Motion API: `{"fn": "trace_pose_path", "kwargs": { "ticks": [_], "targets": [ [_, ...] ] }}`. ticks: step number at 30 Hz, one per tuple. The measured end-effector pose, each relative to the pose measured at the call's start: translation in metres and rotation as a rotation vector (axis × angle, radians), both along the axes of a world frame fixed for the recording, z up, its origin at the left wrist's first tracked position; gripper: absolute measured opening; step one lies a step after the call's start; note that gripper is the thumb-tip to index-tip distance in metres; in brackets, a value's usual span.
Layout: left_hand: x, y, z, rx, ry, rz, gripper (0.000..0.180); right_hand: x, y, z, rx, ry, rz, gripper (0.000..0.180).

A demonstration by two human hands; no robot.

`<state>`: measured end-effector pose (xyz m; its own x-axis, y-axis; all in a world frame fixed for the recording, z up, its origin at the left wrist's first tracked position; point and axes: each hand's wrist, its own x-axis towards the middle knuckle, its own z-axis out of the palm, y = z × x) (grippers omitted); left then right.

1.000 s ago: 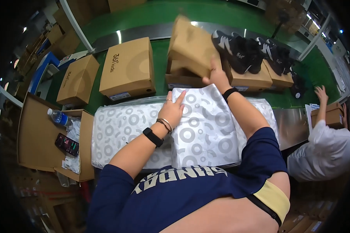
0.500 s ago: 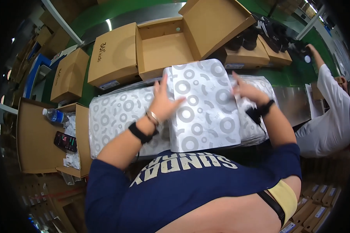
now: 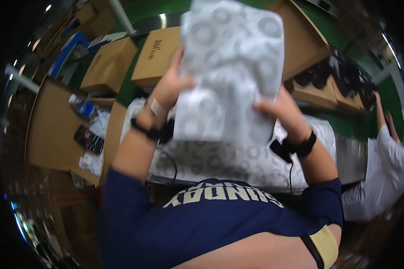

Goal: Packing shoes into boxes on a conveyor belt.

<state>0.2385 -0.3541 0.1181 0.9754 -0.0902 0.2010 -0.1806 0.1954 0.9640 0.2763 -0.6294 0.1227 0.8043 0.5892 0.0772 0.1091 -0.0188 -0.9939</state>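
Both my hands hold a white paper-wrapped bundle [image 3: 231,74] printed with grey rings, raised above the table and slightly blurred. My left hand [image 3: 168,87] grips its left side, thumb across the front. On the lower right side, my right hand [image 3: 288,114] clasps it with the thumb in front and the fingers mostly behind. What lies inside the paper is hidden. Beneath it, a stack of the same patterned paper [image 3: 211,163] lies along the near edge of the table. Behind the bundle rises the lid of an open brown shoebox [image 3: 303,40]; the box's inside is covered from view.
Brown shoeboxes [image 3: 155,58] stand at the back left. An open carton [image 3: 54,130] at left holds a water bottle [image 3: 81,106], a phone [image 3: 90,140] and white slips. Black shoes [image 3: 352,76] sit on boxes at right, beside a person in a white shirt [image 3: 379,179].
My hands have closed on the bundle's sides and lifted it up and away from me, off the paper stack. The view has shifted, so the surroundings sit lower and farther right.
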Motion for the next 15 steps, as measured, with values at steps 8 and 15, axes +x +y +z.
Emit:
{"fn": "trace_pose_path", "kwargs": {
  "ticks": [8,15],
  "targets": [
    [0.22,0.039,-0.133,0.553,-0.099,0.47,0.034,0.161,0.074,-0.062,-0.62,-0.303,-0.241,0.048],
    [0.044,0.085,-0.061,0.796,-0.066,0.095,0.052,0.116,0.117,-0.11,-1.315,-0.539,-0.155,0.039]
  ]
}}
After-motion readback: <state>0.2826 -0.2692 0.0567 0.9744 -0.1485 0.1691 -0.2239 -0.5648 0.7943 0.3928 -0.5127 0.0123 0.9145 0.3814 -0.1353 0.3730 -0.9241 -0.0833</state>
